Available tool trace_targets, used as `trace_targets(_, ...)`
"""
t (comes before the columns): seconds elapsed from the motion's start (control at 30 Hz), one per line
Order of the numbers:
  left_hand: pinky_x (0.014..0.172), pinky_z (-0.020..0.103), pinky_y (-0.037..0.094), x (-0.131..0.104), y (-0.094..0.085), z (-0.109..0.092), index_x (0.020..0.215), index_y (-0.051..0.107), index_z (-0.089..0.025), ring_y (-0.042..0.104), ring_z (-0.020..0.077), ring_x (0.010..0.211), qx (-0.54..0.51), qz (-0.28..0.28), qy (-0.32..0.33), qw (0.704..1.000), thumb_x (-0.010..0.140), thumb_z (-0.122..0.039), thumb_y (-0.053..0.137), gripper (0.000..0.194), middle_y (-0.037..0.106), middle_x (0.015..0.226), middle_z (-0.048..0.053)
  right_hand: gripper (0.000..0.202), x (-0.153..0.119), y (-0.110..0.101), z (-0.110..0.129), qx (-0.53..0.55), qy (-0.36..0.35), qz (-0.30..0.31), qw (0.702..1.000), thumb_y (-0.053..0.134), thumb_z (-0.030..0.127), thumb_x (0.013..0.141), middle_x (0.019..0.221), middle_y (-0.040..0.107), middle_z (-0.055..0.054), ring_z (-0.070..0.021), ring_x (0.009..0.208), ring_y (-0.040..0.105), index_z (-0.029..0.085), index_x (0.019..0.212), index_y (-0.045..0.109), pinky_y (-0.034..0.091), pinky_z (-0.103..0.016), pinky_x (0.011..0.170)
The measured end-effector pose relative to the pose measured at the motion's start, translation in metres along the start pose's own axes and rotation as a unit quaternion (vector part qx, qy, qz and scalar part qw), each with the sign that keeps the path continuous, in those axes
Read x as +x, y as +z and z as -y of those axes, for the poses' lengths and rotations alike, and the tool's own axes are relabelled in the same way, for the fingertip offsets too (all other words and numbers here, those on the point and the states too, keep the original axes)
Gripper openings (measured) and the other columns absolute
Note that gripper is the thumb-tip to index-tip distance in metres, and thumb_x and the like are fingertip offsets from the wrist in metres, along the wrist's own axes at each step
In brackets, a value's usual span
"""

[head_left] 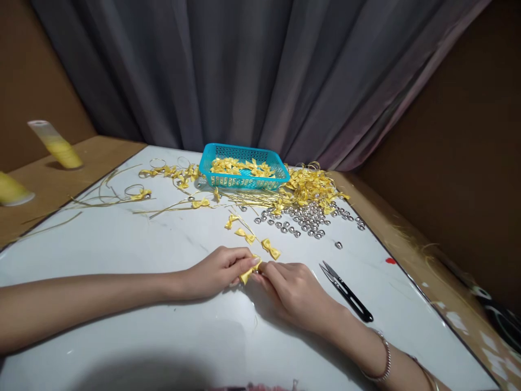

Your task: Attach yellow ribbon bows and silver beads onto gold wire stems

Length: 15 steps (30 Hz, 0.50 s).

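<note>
Between my two hands, near the table's middle, is a yellow ribbon bow [245, 277]. My left hand [222, 270] pinches it between thumb and fingers. The fingers of my right hand [292, 288] close on the bow's right side, where a small shiny bit shows; their tips are partly hidden. Just beyond my hands lie loose yellow bows [271, 248], some with thin gold cord. Black-handled thread snips [348, 293] rest to the right of my right hand, blades pointing away.
A blue basket [244, 183] holding yellow bows stands at the back. Right of it are a pile of yellow bows [311, 184] and scattered silver beads [309, 217]. Gold cords [106, 201] spread leftward. Two yellow spools [63, 152] [14, 190] are at far left. A white tabletop [163, 331] lies below.
</note>
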<state>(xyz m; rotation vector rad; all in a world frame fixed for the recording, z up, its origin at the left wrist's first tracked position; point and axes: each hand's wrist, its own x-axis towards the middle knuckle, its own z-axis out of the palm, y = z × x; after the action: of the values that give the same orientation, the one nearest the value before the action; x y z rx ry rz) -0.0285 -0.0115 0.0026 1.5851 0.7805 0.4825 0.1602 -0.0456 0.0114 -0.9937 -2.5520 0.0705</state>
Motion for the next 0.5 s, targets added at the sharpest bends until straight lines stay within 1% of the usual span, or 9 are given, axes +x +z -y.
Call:
trace_targets(0.07, 0.048, 0.020, 0.031, -0.0004, -0.0005, 0.0004, 0.074, 0.050, -0.016, 0.039, 0.0077, 0.049, 0.007, 0.001, 0.003, 1.000, 0.092, -0.042, 0.039, 0.034, 0.042, 0.055, -0.007, 0.028, -0.0001, -0.0024, 0.0001, 0.084, 0.055, 0.034, 0.994, 0.029, 0.023, 0.096, 0.060, 0.055, -0.001, -0.0109, 0.046, 0.043, 0.015, 0.080, 0.051, 0.030, -0.025, 0.046)
trace_targets(0.13, 0.049, 0.020, 0.032, 0.0000, -0.0012, 0.0007, 0.075, 0.051, -0.016, 0.040, 0.0080, 0.050, 0.016, 0.001, 0.009, 1.000, 0.092, -0.041, 0.039, 0.033, 0.043, 0.056, -0.006, 0.029, 0.0007, -0.0051, 0.0011, 0.169, 0.115, 0.060, 0.977, 0.028, 0.025, 0.097, 0.062, 0.055, 0.000, -0.0102, 0.049, 0.047, 0.016, 0.082, 0.052, 0.034, -0.023, 0.049)
trace_targets(0.2, 0.049, 0.020, 0.033, 0.0009, -0.0017, 0.0009, 0.075, 0.052, -0.016, 0.041, 0.0080, 0.051, 0.019, 0.002, 0.015, 1.000, 0.092, -0.041, 0.039, 0.033, 0.044, 0.058, -0.006, 0.032, 0.0021, -0.0069, 0.0028, 0.222, 0.150, 0.075, 0.960, 0.028, 0.028, 0.097, 0.064, 0.055, 0.000, -0.0101, 0.053, 0.049, 0.016, 0.081, 0.052, 0.036, -0.022, 0.053)
trace_targets(0.27, 0.050, 0.020, 0.033, 0.0018, -0.0019, 0.0011, 0.074, 0.052, -0.016, 0.040, 0.0080, 0.052, 0.022, 0.002, 0.020, 1.000, 0.092, -0.041, 0.039, 0.033, 0.044, 0.058, -0.005, 0.031, 0.0032, -0.0074, 0.0045, 0.238, 0.160, 0.085, 0.954, 0.031, 0.032, 0.096, 0.062, 0.054, 0.000, -0.0101, 0.052, 0.047, 0.016, 0.078, 0.052, 0.035, -0.022, 0.052)
trace_targets(0.37, 0.050, 0.020, 0.032, 0.0021, -0.0018, 0.0017, 0.071, 0.050, -0.016, 0.039, 0.0081, 0.052, 0.025, -0.004, 0.027, 0.999, 0.093, -0.041, 0.039, 0.035, 0.043, 0.056, -0.006, 0.026, 0.0034, -0.0061, 0.0058, 0.227, 0.156, 0.091, 0.957, 0.037, 0.034, 0.093, 0.059, 0.050, 0.002, -0.0097, 0.047, 0.041, 0.016, 0.079, 0.051, 0.031, -0.023, 0.049)
trace_targets(0.43, 0.049, 0.020, 0.032, 0.0016, -0.0016, 0.0020, 0.072, 0.049, -0.016, 0.040, 0.0082, 0.051, 0.023, -0.004, 0.023, 0.999, 0.093, -0.042, 0.039, 0.035, 0.042, 0.055, -0.006, 0.026, 0.0032, -0.0054, 0.0055, 0.240, 0.158, 0.093, 0.953, 0.034, 0.032, 0.094, 0.062, 0.050, 0.001, -0.0102, 0.051, 0.043, 0.016, 0.083, 0.051, 0.032, -0.023, 0.051)
trace_targets(0.5, 0.049, 0.020, 0.033, 0.0011, -0.0015, 0.0019, 0.071, 0.048, -0.016, 0.040, 0.0083, 0.050, 0.030, -0.003, 0.016, 0.999, 0.093, -0.042, 0.038, 0.035, 0.043, 0.055, -0.006, 0.029, 0.0033, -0.0052, 0.0042, 0.285, 0.171, 0.097, 0.938, 0.030, 0.031, 0.096, 0.064, 0.049, 0.001, -0.0104, 0.055, 0.044, 0.016, 0.081, 0.050, 0.034, -0.024, 0.056)
